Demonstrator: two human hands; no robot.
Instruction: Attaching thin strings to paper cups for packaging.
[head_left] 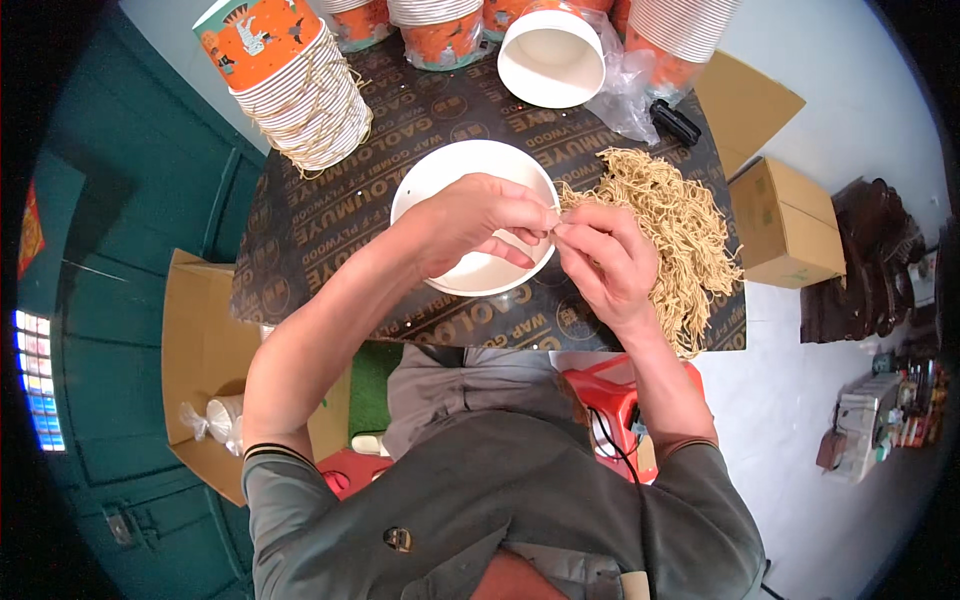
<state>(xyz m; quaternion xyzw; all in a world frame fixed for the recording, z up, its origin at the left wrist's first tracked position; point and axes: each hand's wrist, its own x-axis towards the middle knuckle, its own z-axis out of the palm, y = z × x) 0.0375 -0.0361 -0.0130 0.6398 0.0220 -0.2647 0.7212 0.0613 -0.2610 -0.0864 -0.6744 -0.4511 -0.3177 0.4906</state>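
A white paper bucket (470, 160) rests on the dark printed plywood table in front of me, its open mouth facing up toward me. My left hand (487, 222) reaches over the mouth, with its fingertips pinched at the right rim. There my right hand (612, 262) meets it, thumb and forefinger pressed together. A thin, pale bit of string seems to run between the fingertips; its ends are hidden by the fingers. Just beyond my right hand lies a large loose heap of tan string (680, 230).
At the back left stands a tilted stack of orange-printed buckets (300, 100) with strings hanging from them. More stacked buckets (437, 25) and a white bucket on its side (552, 60) line the far edge. Cardboard boxes (787, 222) flank the table; a black object (675, 122) lies by clear plastic.
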